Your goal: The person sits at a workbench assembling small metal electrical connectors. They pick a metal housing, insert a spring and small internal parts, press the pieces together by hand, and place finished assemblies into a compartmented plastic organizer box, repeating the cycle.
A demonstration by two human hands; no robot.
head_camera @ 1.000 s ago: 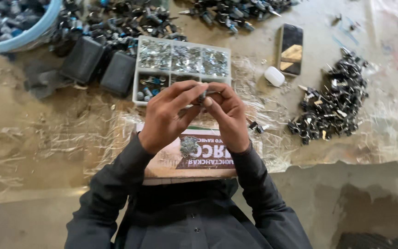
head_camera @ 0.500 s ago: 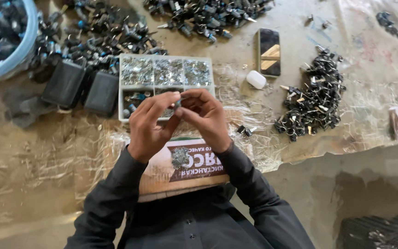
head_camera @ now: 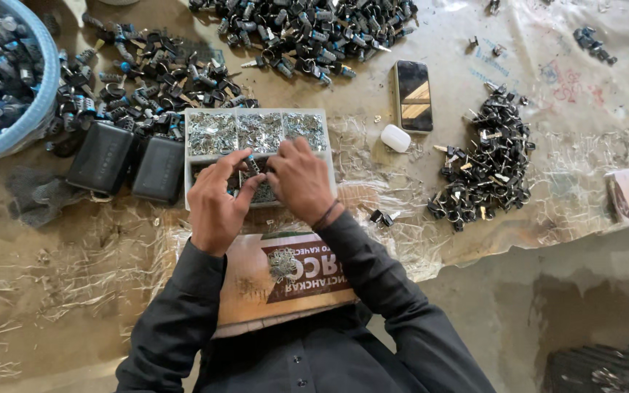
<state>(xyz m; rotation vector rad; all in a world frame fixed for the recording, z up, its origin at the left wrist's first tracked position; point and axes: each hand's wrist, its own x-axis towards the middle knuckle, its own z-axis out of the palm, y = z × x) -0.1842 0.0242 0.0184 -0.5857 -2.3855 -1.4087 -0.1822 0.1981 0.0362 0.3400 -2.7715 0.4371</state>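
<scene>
Two hands: left hand (head_camera: pixel 216 207) and right hand (head_camera: pixel 301 180) meet over the divided tray (head_camera: pixel 196 182), fingers pinched on one small metal part (head_camera: pixel 253 166).
Part's place: above the tray's near compartments, mid-surface.
Doing it well: likely keep fingertips tight and low over the tray.
Tray: shiny metal pieces fill its compartments.
Blue basin (head_camera: pixel 34 109): far-left corner, holds dark parts.

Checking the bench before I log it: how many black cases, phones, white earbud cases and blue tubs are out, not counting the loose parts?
Black cases: 2
Phone: 1
White earbud case: 1
Blue tub: 1
Total: 5
</scene>
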